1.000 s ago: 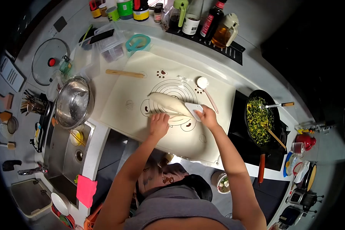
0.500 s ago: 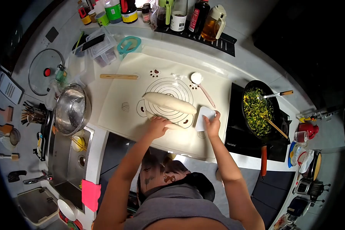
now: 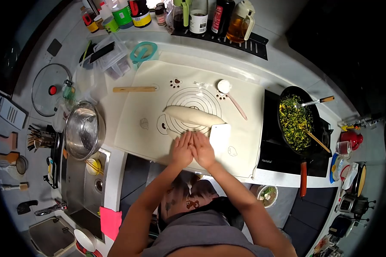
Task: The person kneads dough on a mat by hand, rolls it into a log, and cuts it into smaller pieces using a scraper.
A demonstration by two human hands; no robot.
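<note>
On the cream mat (image 3: 148,103) lies a long pale roll of dough (image 3: 193,115), slanting across the printed circles. Nearer to me, my left hand (image 3: 183,150) and my right hand (image 3: 202,152) lie flat side by side, fingers stretched out and pointing away from me. They rest on a second strip of dough (image 3: 172,133), mostly hidden beneath them; its left end shows. A white scraper (image 3: 220,138) lies on the mat just right of my right hand, touching or very near the dough roll's right end.
A rolling pin (image 3: 135,89) and a spoon of white powder (image 3: 223,86) lie farther back. Left are a steel bowl (image 3: 82,132) and a sink (image 3: 79,188); right, a pan of chopped greens and yellow bits (image 3: 296,124) on the stove. Bottles stand behind.
My right hand has let go of the scraper, now lying on the mat, and moved left beside my left hand. My left hand has flattened over the nearer dough strip. The view has shifted slightly.
</note>
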